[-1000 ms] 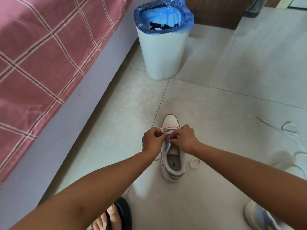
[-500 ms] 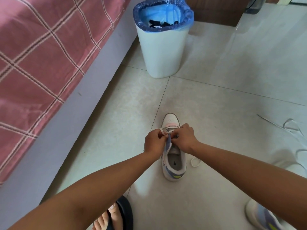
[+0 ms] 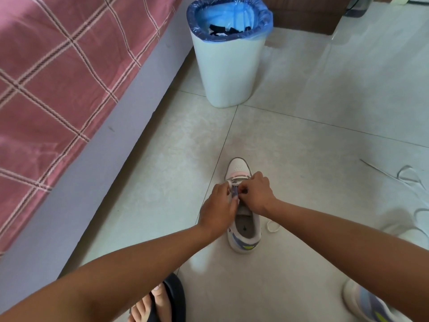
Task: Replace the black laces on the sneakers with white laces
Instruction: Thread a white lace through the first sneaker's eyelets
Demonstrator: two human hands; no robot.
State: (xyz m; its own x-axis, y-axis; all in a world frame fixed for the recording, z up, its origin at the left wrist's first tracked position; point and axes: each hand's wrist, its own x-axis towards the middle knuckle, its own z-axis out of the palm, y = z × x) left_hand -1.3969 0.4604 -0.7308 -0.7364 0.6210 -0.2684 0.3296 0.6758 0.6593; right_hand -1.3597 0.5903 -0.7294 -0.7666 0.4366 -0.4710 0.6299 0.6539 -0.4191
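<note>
A white sneaker (image 3: 243, 231) with pink, blue and yellow accents stands on the tiled floor, toe pointing away from me. My left hand (image 3: 219, 208) and my right hand (image 3: 256, 194) meet over its eyelets, each pinching the white lace (image 3: 234, 183) threaded across the front rows. A loose loop of that lace lies on the floor to the shoe's right. The second sneaker (image 3: 371, 305) sits at the bottom right, partly cut off. Black laces (image 3: 228, 30) lie inside the bin.
A white bin (image 3: 228, 66) with a blue liner stands beyond the shoe. A bed with a pink checked cover (image 3: 58, 73) runs along the left. Another white lace (image 3: 408, 180) lies on the floor at the right. My foot in a black sandal (image 3: 162, 300) is at the bottom.
My hands stay on the lace over the eyelets with small finger movements. The view has tilted down slightly; the shoe has not moved.
</note>
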